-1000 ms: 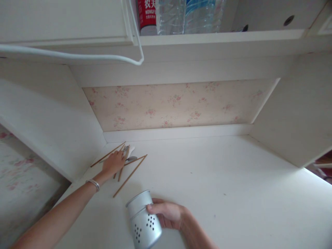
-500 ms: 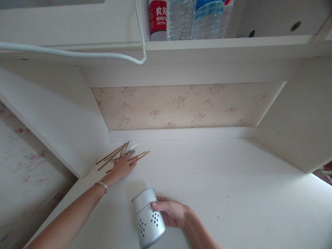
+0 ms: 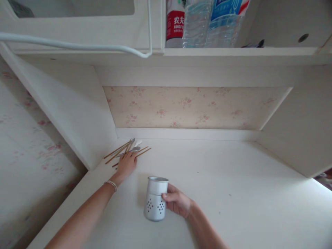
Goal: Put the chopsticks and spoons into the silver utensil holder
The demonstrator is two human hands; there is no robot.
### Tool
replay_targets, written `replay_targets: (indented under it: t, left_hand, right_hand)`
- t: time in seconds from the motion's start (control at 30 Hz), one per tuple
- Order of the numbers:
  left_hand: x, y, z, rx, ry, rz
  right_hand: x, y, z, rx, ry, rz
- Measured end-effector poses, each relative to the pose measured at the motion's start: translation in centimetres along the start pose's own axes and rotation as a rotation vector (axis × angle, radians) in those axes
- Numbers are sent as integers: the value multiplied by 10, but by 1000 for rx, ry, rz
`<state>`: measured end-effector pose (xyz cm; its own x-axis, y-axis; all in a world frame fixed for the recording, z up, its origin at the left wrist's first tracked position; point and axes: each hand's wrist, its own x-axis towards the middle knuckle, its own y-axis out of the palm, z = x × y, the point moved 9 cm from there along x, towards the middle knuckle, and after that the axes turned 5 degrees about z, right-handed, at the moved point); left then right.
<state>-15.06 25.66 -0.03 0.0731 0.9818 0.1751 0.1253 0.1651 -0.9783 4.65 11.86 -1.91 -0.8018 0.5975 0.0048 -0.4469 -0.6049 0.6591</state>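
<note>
My right hand point(image 3: 176, 202) is wrapped round a silver perforated metal canister point(image 3: 155, 199), which stands upright on the white desk point(image 3: 220, 180). My left hand point(image 3: 127, 163), with a bracelet on the wrist, lies fingers down on a bunch of wooden chopsticks point(image 3: 121, 152) in the back left corner. A metal spoon point(image 3: 133, 149) and a white utensil lie among the chopsticks. Whether the fingers grip any chopstick is not clear.
A white side panel point(image 3: 75, 114) walls the desk on the left, another on the right. Floral wallpaper point(image 3: 192, 107) backs the niche. On the shelf above stand plastic water bottles point(image 3: 202, 22). A white cable point(image 3: 77, 46) runs under the shelf.
The canister was tilted in my right hand and now stands upright on the desk. My left hand pushed the scattered chopsticks together toward the corner.
</note>
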Motion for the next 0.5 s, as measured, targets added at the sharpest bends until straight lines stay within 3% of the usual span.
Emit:
replay_targets:
  t: [0.1,0.23,0.37,0.5]
  left_hand:
    - [-29,-7,-26,-60,62,-49]
    - [-80,8,-61,-257,174,47]
    - [-114,29,-70,-280,143,164]
    - [-120,33,-71,-209,128,156]
  right_hand:
    - [-2,-10,8,-16,-92,-103]
    - [-10,-27,19,-44,-239,-289]
    - [-19,-48,37,-143,-432,-562]
    - [7,-64,64,-414,-449,-721]
